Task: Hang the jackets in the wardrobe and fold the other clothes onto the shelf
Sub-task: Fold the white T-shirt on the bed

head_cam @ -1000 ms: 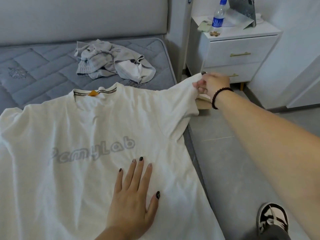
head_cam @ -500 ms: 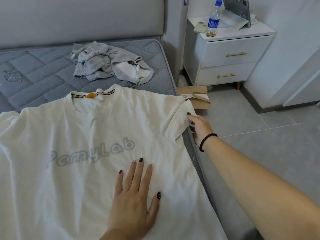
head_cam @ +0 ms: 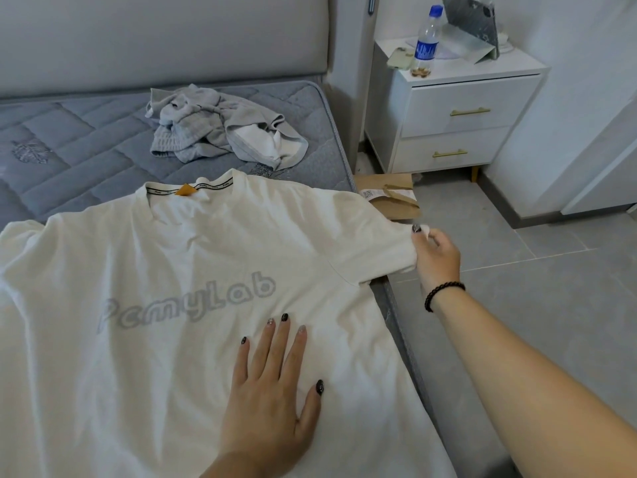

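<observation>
A big grey mattress (head_cam: 86, 132) fills the left side, with a padded headboard (head_cam: 165, 39) behind it. A white T-shirt (head_cam: 172, 305) lies flat on the near part of the mattress, front side up, with grey letters across the chest and its neck pointing to the headboard. One sleeve reaches over the mattress edge on the right. Past the shirt, a crumpled pile of grey clothes (head_cam: 220, 129) sits on the mattress, apart from the shirt. A white nightstand (head_cam: 462, 112) with two drawers stands by the wall on the right. The left hand (head_cam: 272, 398) lies flat on the shirt below the letters, fingers straight and a little spread, pressing the cloth down. The right hand (head_cam: 436, 253) is out past the mattress edge and pinches the end of the sleeve between thumb and fingers. A brown paper bag (head_cam: 393, 198) lies on the floor by the nightstand. A water bottle (head_cam: 426, 43) stands on top of the nightstand, and a phone (head_cam: 400, 57) lies just beside it
</observation>
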A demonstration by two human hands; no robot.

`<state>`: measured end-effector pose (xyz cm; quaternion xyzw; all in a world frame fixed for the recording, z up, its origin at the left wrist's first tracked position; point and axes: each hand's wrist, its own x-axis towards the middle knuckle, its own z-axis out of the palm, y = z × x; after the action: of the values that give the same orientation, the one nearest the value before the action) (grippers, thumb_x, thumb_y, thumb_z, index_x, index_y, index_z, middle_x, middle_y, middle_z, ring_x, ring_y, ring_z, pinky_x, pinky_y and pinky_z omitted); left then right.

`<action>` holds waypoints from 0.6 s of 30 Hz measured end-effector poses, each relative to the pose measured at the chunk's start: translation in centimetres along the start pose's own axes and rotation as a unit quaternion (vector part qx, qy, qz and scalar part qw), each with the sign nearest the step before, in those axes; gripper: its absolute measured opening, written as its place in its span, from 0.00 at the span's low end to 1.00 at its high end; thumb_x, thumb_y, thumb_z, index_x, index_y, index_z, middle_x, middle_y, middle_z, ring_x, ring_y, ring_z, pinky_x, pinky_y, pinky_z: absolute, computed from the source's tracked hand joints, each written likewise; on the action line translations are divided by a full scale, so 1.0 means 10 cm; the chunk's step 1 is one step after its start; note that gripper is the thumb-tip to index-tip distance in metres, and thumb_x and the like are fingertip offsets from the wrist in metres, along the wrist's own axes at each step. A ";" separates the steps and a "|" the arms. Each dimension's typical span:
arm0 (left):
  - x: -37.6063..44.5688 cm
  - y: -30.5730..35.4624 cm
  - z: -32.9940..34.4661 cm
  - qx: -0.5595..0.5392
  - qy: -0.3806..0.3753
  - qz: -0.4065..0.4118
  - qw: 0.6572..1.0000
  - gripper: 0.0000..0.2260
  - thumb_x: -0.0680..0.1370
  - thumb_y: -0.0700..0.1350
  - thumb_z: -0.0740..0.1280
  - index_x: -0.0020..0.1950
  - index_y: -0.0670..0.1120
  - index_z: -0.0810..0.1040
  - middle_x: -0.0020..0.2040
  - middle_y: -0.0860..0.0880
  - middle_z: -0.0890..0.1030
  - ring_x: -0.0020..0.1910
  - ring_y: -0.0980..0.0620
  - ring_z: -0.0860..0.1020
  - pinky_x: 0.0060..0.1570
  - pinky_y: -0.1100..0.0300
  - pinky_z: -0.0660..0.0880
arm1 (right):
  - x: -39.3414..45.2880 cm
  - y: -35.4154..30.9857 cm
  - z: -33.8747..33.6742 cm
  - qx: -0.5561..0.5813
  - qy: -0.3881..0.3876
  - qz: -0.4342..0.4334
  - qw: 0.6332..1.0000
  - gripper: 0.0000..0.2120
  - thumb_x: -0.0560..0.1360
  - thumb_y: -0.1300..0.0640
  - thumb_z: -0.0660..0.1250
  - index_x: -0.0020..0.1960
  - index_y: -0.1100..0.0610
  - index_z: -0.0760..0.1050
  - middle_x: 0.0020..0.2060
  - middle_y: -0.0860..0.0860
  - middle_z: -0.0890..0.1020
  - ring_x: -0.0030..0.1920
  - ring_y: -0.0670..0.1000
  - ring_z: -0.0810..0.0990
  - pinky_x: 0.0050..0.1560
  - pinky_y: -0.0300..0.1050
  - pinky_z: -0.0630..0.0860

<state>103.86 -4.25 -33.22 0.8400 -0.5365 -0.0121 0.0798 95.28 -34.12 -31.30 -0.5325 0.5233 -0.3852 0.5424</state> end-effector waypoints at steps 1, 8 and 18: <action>0.00 0.00 0.00 0.001 0.000 0.000 1.000 0.31 0.78 0.59 0.55 0.78 0.46 0.61 0.79 0.46 0.59 0.78 0.46 0.56 0.71 0.42 0.57 | 0.06 -0.10 0.01 0.007 0.003 -0.013 1.000 0.07 0.77 0.51 0.65 0.41 0.50 0.76 0.37 0.47 0.79 0.37 0.46 0.76 0.36 0.38 0.73; 0.00 0.00 0.01 0.000 -0.006 0.000 1.000 0.31 0.77 0.59 0.55 0.78 0.46 0.61 0.79 0.46 0.59 0.78 0.46 0.56 0.70 0.42 0.57 | 0.25 -0.11 -0.01 -0.224 -0.001 0.006 0.975 0.12 0.72 0.51 0.68 0.32 0.54 0.75 0.28 0.47 0.76 0.33 0.50 0.74 0.30 0.38 0.67; 0.00 -0.01 0.00 0.005 -0.012 -0.002 1.000 0.31 0.78 0.59 0.55 0.78 0.47 0.60 0.79 0.46 0.58 0.78 0.46 0.55 0.72 0.42 0.56 | -0.26 0.31 0.06 0.098 -0.171 0.365 0.910 0.19 0.71 0.47 0.71 0.55 0.58 0.79 0.45 0.57 0.82 0.44 0.57 0.81 0.47 0.49 0.78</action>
<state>103.90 -4.21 -33.24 0.8413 -0.5358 -0.0198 0.0696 95.06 -31.06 -34.05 -0.3062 0.5398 -0.1130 0.7759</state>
